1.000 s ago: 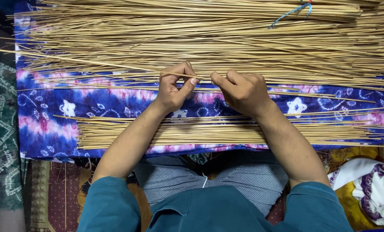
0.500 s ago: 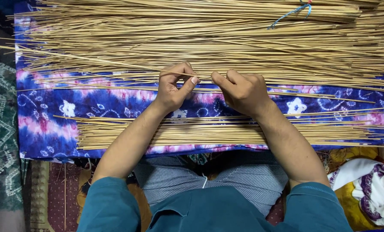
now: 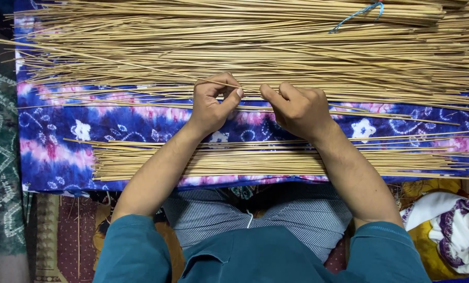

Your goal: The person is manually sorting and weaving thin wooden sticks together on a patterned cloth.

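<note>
Head view: both hands' fingers (image 3: 229,99) pinch stick (image 3: 140,68).

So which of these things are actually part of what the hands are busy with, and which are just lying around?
In use:
- thin stick, pinched in the left hand and the right hand
- big heap of sticks
- smaller row of sticks near the lap
- blue and pink patterned cloth under them

Lying about:
- blue string on the heap
- white and purple fabric
- green patterned cloth

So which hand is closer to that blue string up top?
Right. The right hand lies below the blue string, slightly to its left; the left hand is farther left.
</note>
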